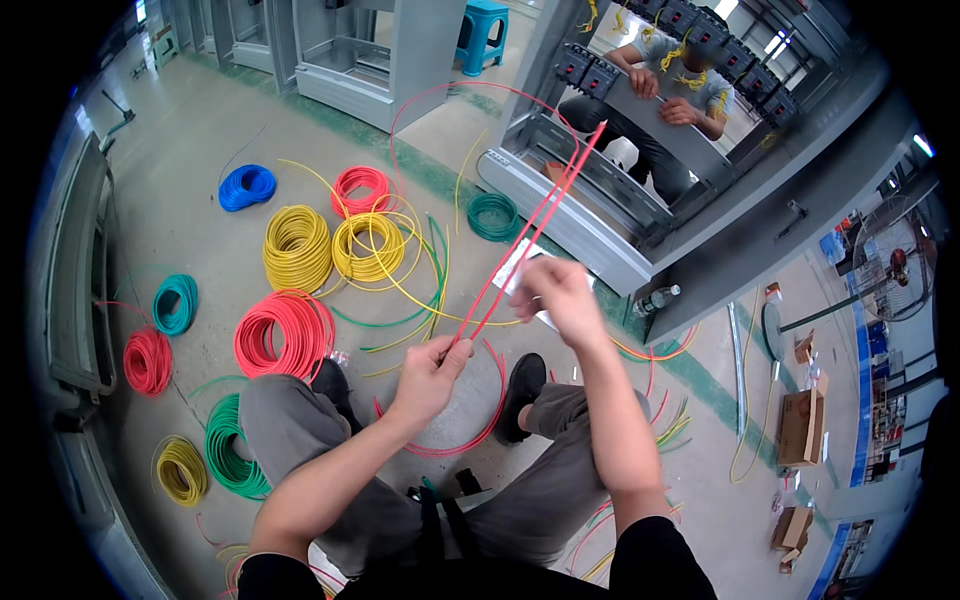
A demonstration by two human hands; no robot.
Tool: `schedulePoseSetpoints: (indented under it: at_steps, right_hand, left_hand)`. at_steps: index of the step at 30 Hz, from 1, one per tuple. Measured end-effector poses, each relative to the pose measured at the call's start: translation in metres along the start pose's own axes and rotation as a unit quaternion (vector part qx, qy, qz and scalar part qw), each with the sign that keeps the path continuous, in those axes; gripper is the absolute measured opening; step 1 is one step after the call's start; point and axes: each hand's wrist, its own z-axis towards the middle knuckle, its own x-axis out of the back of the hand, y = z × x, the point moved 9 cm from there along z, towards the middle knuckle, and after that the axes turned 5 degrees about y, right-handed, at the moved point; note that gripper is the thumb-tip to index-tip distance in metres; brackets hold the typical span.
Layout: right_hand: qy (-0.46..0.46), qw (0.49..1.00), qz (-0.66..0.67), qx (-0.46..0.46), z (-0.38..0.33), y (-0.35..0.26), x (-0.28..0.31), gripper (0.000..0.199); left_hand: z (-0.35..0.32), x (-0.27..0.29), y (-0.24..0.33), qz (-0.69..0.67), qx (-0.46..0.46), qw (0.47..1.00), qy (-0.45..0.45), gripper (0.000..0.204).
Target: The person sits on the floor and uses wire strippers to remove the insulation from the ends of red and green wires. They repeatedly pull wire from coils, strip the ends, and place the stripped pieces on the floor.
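Note:
Two red wire strands (552, 205) run side by side, slanting up and away in front of me. My left hand (432, 378) is closed round their lower part, above my left knee. Beside the strands is my right hand (562, 302), its fingers bent and smeared by motion; whether they touch the wire cannot be made out. Red wire also curves in a loop on the floor between my shoes, below my left hand. From the strands' upper end, a thin red wire arcs away to the left.
Coils of yellow (298, 248), red (283, 335), green (230, 450) and blue wire (247, 187) lie at left. Ahead right stands a grey metal cabinet frame (570, 225); a person (650, 95) works behind it. A bottle (656, 300), a fan (895, 265) and cardboard boxes (802, 428) are at right.

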Motion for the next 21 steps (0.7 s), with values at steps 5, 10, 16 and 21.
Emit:
schedulePoseSetpoints:
  at_steps: [5,10,16,21]
  right_hand:
    - [0.084,0.994,0.073,-0.023,0.004,-0.006,0.04,0.026]
    - [-0.034,0.995,0.091,-0.027,0.006,0.001,0.001,0.027]
    - [-0.032,0.998,0.053,-0.004,0.003,0.007,-0.01,0.029]
    - [-0.043,0.998,-0.01,0.038,-0.005,0.0,-0.012,0.031]
  left_hand:
    - [0.005,0.005,0.005,0.0,-0.008,0.999,-0.032,0.026]
    - [-0.003,-0.006,-0.013,-0.018,0.055,0.993,-0.1,0.028]
    - [-0.002,-0.001,-0.015,-0.003,0.054,0.996,-0.072,0.031]
    - [0.002,0.007,-0.021,-0.02,0.122,0.99,-0.066,0.032]
